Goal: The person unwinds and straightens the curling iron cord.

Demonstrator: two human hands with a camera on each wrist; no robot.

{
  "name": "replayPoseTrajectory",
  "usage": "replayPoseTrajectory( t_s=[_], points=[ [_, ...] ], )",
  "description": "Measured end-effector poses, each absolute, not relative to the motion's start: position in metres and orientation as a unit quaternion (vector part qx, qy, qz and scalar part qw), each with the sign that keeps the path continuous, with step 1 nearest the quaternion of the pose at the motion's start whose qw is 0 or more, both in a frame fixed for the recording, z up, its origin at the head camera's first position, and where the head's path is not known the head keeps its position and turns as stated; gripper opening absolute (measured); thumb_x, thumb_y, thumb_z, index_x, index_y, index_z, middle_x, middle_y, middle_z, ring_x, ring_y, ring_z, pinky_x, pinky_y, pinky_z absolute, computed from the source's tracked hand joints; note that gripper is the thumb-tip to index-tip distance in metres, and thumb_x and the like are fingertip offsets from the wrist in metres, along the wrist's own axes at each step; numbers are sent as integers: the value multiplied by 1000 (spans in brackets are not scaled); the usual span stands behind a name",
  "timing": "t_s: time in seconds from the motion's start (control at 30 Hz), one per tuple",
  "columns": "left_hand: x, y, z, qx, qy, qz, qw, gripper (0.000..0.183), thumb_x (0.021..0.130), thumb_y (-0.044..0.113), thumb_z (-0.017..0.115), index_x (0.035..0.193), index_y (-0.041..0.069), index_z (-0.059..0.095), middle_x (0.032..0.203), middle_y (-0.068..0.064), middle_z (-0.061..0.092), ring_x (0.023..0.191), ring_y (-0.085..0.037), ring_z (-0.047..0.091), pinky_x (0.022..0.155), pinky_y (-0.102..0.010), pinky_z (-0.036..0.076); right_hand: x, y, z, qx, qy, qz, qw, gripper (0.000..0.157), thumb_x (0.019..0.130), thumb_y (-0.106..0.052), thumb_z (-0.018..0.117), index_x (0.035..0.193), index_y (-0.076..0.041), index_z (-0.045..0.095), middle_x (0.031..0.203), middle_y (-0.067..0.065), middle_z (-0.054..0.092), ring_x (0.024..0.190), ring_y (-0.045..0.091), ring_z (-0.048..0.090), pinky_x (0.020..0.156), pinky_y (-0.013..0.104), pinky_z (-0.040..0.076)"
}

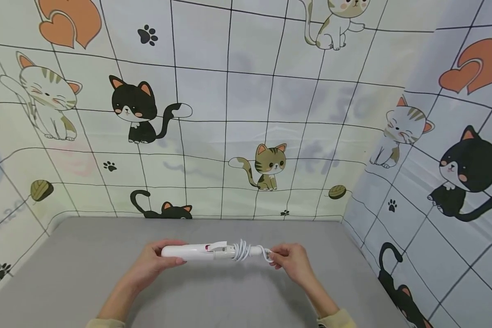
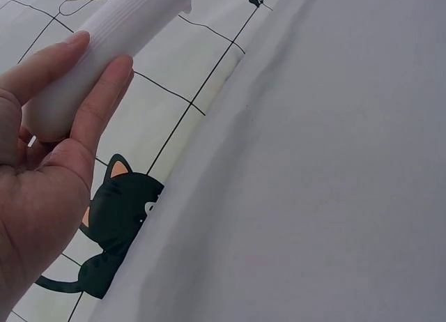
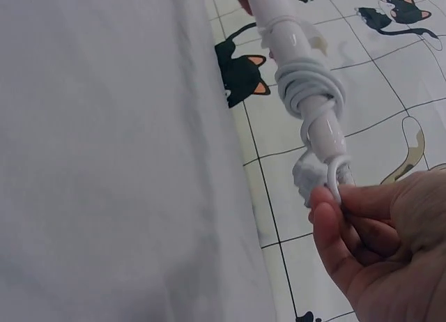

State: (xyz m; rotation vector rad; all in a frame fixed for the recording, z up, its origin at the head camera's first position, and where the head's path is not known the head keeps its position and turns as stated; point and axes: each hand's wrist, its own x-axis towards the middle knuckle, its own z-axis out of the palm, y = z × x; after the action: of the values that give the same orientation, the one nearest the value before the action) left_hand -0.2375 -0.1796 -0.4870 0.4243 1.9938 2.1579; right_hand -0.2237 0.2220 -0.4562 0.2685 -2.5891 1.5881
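Note:
A white curling iron (image 1: 190, 252) is held level above the grey table, its clip lever (image 1: 218, 246) on the upper side. My left hand (image 1: 149, 265) grips the thick rounded end, thumb on one side and fingers on the other. Around the slimmer handle (image 3: 324, 135) the white power cord (image 3: 310, 88) is wound in several loops. At the handle's tail, my right hand (image 1: 294, 263) pinches the cord between thumb and fingers. A pale ribbed piece (image 3: 309, 177) shows beside the right fingertips in the right wrist view, partly hidden behind the cord and fingers.
The grey tabletop (image 1: 213, 300) stretches under both hands. Behind it rises a cloth backdrop (image 1: 201, 150) printed with cats, paws and grid lines, and a similar side panel (image 1: 414, 196) stands at the right.

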Motion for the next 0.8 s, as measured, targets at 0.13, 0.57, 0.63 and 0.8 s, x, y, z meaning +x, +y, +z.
replayPoseTrajectory(
  t_s=[0.13,0.57,0.63,0.8],
  points=[
    [-238,-180,-488,142,664,729,85,51,83,-6,79,129,-13,60,117,-11,67,100,-24,66,86,-31,61,-223,224,-457,81,-852,516,44,11,91,1,74,101,6,76,87,14,76,70,21,72,66,40,66],
    [-237,-183,-496,158,601,778,91,47,85,-15,71,130,-16,58,120,-10,69,104,-24,67,98,-45,59,-219,228,-450,56,-848,519,88,16,93,-12,76,103,0,78,88,12,77,73,21,73,68,33,65],
    [-237,-183,-496,158,595,783,89,47,85,-16,70,130,-16,57,121,-11,69,105,-23,66,98,-46,58,-218,230,-448,54,-851,515,92,14,91,-11,78,101,-2,78,86,8,77,72,19,72,66,28,64],
    [-236,-183,-497,159,586,790,90,43,85,-17,69,128,-14,61,120,-10,69,105,-24,66,97,-47,58,-217,235,-449,71,-858,495,120,14,86,-12,83,98,-4,79,86,3,77,73,13,71,64,23,61]
  ],
)
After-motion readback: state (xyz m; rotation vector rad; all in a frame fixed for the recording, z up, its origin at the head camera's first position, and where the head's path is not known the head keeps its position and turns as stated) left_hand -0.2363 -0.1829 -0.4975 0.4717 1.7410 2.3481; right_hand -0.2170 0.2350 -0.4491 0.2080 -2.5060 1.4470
